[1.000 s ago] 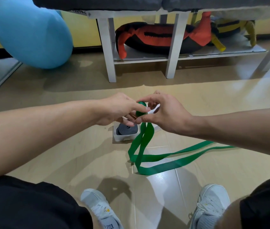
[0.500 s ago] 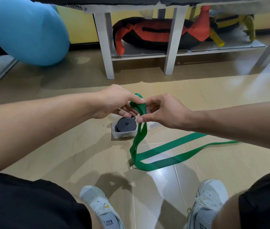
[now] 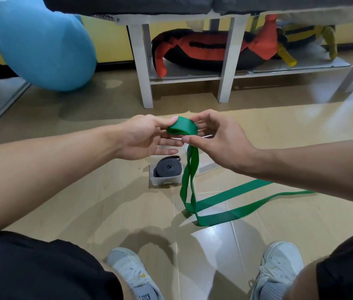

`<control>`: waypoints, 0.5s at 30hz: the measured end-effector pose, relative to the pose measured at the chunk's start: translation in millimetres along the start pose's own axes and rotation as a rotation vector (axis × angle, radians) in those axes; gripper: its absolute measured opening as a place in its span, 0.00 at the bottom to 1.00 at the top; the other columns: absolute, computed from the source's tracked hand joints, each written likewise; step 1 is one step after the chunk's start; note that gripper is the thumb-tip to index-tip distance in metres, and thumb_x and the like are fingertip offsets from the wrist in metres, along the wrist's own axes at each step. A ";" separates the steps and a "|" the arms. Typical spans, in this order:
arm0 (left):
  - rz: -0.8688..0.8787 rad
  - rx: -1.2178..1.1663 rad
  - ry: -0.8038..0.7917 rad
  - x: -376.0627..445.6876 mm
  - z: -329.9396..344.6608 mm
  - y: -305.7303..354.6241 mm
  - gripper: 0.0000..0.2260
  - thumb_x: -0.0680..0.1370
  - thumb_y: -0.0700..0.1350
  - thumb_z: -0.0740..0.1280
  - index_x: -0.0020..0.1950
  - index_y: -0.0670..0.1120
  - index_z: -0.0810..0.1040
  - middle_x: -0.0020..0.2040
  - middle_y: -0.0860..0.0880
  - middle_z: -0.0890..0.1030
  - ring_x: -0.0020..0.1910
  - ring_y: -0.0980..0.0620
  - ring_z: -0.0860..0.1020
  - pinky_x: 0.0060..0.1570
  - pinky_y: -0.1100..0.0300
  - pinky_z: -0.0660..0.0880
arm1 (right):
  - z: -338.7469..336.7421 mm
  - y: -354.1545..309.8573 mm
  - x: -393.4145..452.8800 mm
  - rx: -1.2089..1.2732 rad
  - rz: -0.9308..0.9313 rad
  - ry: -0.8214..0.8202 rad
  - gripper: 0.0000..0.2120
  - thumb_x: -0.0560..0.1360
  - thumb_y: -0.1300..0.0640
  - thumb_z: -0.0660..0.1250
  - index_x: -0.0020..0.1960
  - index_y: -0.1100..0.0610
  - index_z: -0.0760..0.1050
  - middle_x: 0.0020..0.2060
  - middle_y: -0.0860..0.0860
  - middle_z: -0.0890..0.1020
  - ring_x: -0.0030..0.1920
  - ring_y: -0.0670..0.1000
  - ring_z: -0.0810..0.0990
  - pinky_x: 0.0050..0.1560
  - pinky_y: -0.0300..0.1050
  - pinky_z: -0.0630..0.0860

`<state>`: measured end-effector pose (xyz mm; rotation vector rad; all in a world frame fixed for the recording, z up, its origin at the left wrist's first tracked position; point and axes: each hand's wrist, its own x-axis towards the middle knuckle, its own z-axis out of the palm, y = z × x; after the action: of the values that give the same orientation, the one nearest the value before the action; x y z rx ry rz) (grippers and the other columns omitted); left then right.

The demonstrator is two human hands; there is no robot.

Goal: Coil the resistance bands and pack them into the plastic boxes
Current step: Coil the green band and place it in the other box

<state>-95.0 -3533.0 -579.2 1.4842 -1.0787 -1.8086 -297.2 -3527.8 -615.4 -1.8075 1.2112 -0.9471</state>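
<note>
Above the floor, between 2 hands, a small coil of the green resistance band is pinched by the left hand and the right hand; its 2 loose strands hang down and trail rightward. Below, a grey band lies coiled inside a clear plastic box.

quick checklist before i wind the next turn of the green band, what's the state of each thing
1. Flat green rubber resistance band, started coil pinched between left hand and right hand: ok.
2. Two strands hanging from the coil cross each other: not ok.
3. Long tail lying loose on the tiled floor, nothing on it: ok.
4. Coiled grey band already in the clear plastic box: ok.
5. Second box for the green band: cannot tell.
</note>
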 end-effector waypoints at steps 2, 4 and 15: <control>0.004 -0.017 0.000 1.1 -1.3 0.0 0.14 0.84 0.49 0.64 0.65 0.44 0.80 0.60 0.44 0.84 0.55 0.49 0.83 0.59 0.51 0.80 | -0.6 -1.5 1.3 -0.015 -0.010 0.014 0.18 0.72 0.52 0.78 0.59 0.48 0.77 0.51 0.43 0.83 0.51 0.42 0.82 0.50 0.37 0.82; 0.005 -0.015 0.007 2.2 -2.3 0.3 0.14 0.82 0.49 0.66 0.64 0.44 0.81 0.58 0.44 0.83 0.54 0.49 0.82 0.58 0.52 0.80 | -1.3 -1.0 2.2 -0.006 0.006 0.007 0.17 0.73 0.54 0.78 0.58 0.48 0.77 0.52 0.42 0.82 0.52 0.42 0.82 0.49 0.34 0.81; 0.040 0.064 0.108 8.1 -1.5 -3.9 0.14 0.71 0.49 0.76 0.54 0.47 0.83 0.43 0.50 0.86 0.37 0.57 0.83 0.43 0.63 0.79 | -2.9 -0.6 -2.2 -0.024 -0.027 0.038 0.16 0.73 0.56 0.77 0.59 0.49 0.78 0.50 0.43 0.83 0.53 0.42 0.81 0.53 0.34 0.80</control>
<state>-95.2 -3537.9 -586.8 1.5677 -1.1139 -1.6604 -300.1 -3526.1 -614.0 -1.8362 1.2287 -0.9901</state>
